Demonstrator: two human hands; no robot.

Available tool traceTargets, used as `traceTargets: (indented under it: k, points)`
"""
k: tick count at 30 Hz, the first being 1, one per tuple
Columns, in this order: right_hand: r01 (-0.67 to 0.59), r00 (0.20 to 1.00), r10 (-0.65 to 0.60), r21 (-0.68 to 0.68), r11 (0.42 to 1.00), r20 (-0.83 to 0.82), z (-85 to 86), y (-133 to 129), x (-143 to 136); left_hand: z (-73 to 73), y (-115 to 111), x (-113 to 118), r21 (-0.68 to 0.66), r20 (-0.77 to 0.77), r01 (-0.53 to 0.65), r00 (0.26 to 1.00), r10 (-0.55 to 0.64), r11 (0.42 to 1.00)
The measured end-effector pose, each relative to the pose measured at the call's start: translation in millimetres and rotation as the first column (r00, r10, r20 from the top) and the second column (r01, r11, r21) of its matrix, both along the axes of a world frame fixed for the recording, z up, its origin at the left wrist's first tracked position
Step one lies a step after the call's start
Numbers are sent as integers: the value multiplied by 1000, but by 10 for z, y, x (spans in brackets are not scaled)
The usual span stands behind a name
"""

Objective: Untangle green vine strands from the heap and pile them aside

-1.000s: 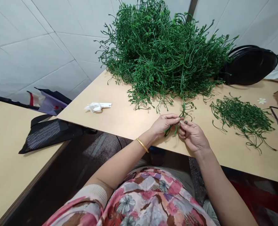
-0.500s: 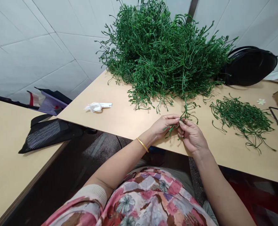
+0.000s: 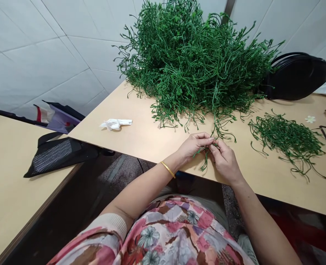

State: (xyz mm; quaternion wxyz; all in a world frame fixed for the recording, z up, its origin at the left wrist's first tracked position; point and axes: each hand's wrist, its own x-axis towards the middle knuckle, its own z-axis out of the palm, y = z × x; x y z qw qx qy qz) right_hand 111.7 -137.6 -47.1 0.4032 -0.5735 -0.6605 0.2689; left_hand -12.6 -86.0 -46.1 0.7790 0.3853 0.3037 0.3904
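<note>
Near the table's front edge, my left hand (image 3: 195,146) pinches a green plastic sprig (image 3: 204,162), whose thin stems dangle below the fingers. My right hand (image 3: 225,159) meets it fingertip to fingertip, closed on the same sprig. The exact spot between the fingertips is too small to make out. Just beyond the hands rises a large heap of green artificial stems (image 3: 190,66), with loose strands trailing toward my fingers. A smaller pile of green stems (image 3: 289,138) lies to the right of my right hand.
A crumpled white tissue (image 3: 115,124) lies left on the table (image 3: 140,143). At the back right stands a black bag (image 3: 300,77), near a small pale flower (image 3: 310,119). A black mesh pouch (image 3: 54,156) sits at the left, across a gap between tables.
My right hand has turned slightly, its fingers now more tucked in against my left fingertips. The sprig's stems hang lower between the hands. The view has shifted slightly.
</note>
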Motion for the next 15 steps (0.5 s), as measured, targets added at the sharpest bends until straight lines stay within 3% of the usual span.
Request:
traceTargets:
  k: [3,9,11,13,15]
  points:
    - [29,994,-30,13,1000,104,27,-38,-27,8,-3,-3,20,-63,-49,997,50,999]
    - [-45,995,45,-8,999,84,61,-55,1,-82,6,-10,46,-102,-1,995,5,999]
    - [-187,981,189,-31,982,39,92,-143,-35,-89,39,4,31,-99,-69,993,72,997]
    - [-404,914,405,-52,913,0,160,-292,-95,-77,92,11,17,-78,-186,979,187,982]
    - [-510,860,511,-8,860,8,268,-436,-112,-60,147,-7,22,-90,-228,969,229,973]
